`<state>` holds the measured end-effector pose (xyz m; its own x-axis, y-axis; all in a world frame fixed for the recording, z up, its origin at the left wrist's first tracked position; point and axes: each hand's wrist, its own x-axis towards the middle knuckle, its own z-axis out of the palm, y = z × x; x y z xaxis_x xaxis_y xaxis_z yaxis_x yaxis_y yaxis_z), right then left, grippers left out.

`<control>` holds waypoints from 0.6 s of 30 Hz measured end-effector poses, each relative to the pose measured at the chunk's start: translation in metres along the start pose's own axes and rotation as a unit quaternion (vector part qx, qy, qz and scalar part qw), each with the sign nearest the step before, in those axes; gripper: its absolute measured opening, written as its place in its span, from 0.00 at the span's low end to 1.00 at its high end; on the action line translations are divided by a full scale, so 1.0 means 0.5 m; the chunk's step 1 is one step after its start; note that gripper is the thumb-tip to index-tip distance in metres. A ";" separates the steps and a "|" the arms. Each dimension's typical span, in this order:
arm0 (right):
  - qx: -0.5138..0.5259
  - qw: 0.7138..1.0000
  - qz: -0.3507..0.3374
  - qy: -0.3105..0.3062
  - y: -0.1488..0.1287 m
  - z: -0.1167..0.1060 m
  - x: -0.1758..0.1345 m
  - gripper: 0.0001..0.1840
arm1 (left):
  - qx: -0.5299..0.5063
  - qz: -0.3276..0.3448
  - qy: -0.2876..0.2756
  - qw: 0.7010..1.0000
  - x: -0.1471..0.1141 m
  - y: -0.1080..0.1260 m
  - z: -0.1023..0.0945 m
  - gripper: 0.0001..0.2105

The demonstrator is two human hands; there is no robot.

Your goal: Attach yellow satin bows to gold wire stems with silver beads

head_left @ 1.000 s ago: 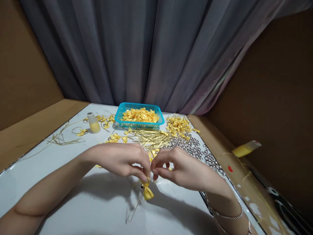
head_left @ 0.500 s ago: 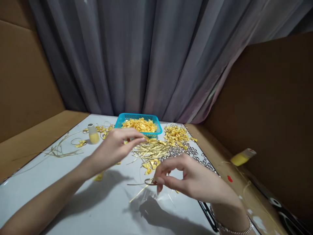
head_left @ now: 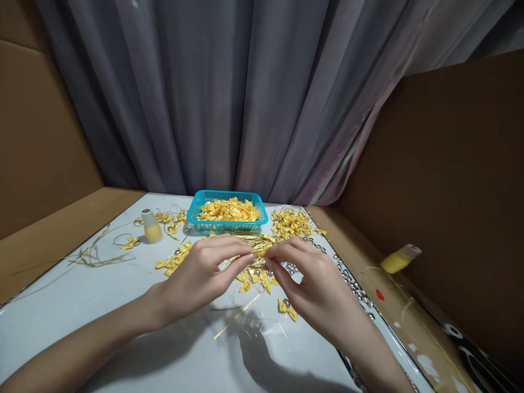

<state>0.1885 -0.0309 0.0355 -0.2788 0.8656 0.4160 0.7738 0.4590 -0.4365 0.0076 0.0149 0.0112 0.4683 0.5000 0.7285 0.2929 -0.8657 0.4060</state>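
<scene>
Fingertips of my left hand (head_left: pixel 210 267) pinch a small yellow ribbon bow (head_left: pixel 262 252) from its left side. My right hand (head_left: pixel 309 273) is closed on the bow's right side, so the two hands meet over the middle of the white board (head_left: pixel 164 349). Most of the bow is covered by my fingers, and I cannot make out whether a wire is held with it. Just beyond the fingertips lies a bundle of gold wire ties (head_left: pixel 245 238). Loose yellow bows with silver beads lie under and beside the hands, one bow (head_left: pixel 287 310) close below my right hand.
A blue basket (head_left: pixel 192 210) full of yellow bows stands at the back. Right of it are a bow pile (head_left: pixel 291 222) and scattered silver beads (head_left: pixel 356 289). A small yellow bottle (head_left: pixel 152 228) stands left; another yellow bottle (head_left: pixel 401 258) and scissors (head_left: pixel 470 349) lie right. Cardboard walls flank the board.
My right hand has risen from the near side of the board, where it held a thin gold loop, to meet my left hand at the bow. The left hand has come slightly lower and right.
</scene>
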 end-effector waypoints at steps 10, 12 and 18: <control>-0.071 0.996 -0.035 0.041 -0.005 0.006 -0.005 0.13 | 0.101 0.095 0.000 0.990 -0.012 0.001 0.009 0.07; -0.080 0.995 -0.035 0.047 -0.005 0.007 -0.004 0.13 | 0.126 0.108 -0.001 0.986 -0.012 0.003 0.009 0.07; -0.089 0.994 -0.023 0.059 -0.006 0.015 -0.006 0.12 | 0.183 0.151 0.000 0.971 -0.015 0.010 0.016 0.07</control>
<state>0.1827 -0.0334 0.0298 -0.2552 0.8106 0.5271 0.8537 0.4449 -0.2709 0.0124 0.0070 0.0033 0.5788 0.2241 0.7841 0.4194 -0.9064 -0.0505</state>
